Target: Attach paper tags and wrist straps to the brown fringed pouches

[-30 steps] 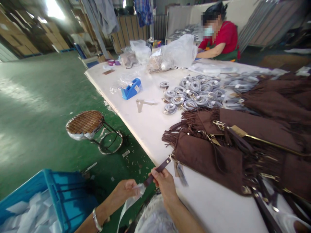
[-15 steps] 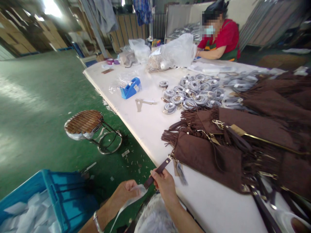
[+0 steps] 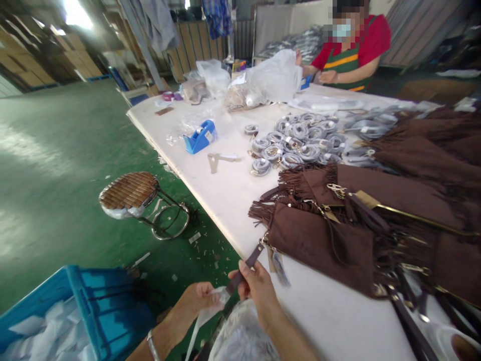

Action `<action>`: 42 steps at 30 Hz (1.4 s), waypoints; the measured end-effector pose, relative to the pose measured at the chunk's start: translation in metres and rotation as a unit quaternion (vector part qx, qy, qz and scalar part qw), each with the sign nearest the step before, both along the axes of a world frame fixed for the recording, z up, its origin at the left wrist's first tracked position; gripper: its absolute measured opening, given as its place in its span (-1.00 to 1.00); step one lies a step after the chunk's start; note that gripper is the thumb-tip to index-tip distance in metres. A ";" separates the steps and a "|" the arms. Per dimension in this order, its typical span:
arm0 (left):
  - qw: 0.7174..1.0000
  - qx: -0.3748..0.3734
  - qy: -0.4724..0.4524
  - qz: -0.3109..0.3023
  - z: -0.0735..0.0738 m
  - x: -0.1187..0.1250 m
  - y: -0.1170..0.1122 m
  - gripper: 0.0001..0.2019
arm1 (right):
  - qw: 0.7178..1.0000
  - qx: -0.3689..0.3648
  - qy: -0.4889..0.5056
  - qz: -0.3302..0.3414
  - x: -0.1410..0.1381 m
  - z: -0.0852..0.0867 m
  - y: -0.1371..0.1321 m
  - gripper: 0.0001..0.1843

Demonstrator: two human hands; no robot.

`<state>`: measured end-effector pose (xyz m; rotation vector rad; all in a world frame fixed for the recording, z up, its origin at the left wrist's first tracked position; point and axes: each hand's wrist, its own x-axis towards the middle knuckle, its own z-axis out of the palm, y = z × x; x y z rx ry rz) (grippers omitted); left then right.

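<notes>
A: Where are the hands?
B: At the bottom centre, near each other but apart. The left hand [image 3: 193,303] pinches a filmy white strip [image 3: 204,317] at the strap's lower end; the right hand [image 3: 257,286] grips the dark brown strap [image 3: 235,282] a little higher up.

A: What is the strap like?
B: Flat, narrow and smooth, perhaps leather. It slants up past the table edge to gold-coloured hardware [image 3: 265,239] at the corner of a brown bag [image 3: 319,245], right of centre. That bag looks matt and suede-like, roughly rectangular, with thin fringe along its left end. The white strip is thin and translucent, its tail hanging toward the bottom edge.

A: Other shapes on the table [image 3: 225,200]?
B: Grey straps [image 3: 300,145], wound into round coils, lie heaped above the bags. Left of the frame's middle, beyond the edge, stands a round stool [image 3: 130,193] with a brown, slatted-looking seat.

A: And the containers?
B: A blue plastic crate [image 3: 77,291] fills the lower left, holding a loose pile of white pieces [image 3: 52,326], folded and angular; paper or foam, I cannot tell. At upper centre, a cloudy plastic bag [image 3: 278,75] bulges; its contents are too blurred to name. Below and left of it sits a blue tape dispenser [image 3: 200,137], shaped like a wedge.

A: Anyone else?
B: A person [image 3: 347,55] in a red top and striped apron, upper right.
</notes>
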<state>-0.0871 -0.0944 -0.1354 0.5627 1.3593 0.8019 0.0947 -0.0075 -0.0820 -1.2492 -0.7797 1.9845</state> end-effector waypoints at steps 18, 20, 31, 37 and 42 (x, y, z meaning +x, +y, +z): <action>0.991 0.081 0.033 -0.105 0.031 0.015 0.022 -0.43 | 0.986 -0.043 -0.081 0.139 0.029 -0.007 -0.010 -0.42; 0.989 0.087 0.021 -0.115 0.034 0.025 0.028 -0.46 | 0.987 -0.044 -0.079 0.134 0.029 -0.010 -0.009 -0.52; 0.990 0.014 -0.042 -0.133 0.028 0.000 0.001 -0.50 | 0.987 0.013 -0.122 0.102 0.033 -0.017 -0.004 -0.68; 0.977 -0.055 0.048 -0.201 0.033 -0.036 -0.018 -0.60 | 0.982 0.028 -0.146 0.115 0.032 -0.018 -0.006 -0.68; 0.974 0.005 0.087 -0.207 0.020 -0.054 0.003 -0.59 | 0.981 0.037 -0.153 0.117 0.035 -0.016 -0.010 -0.67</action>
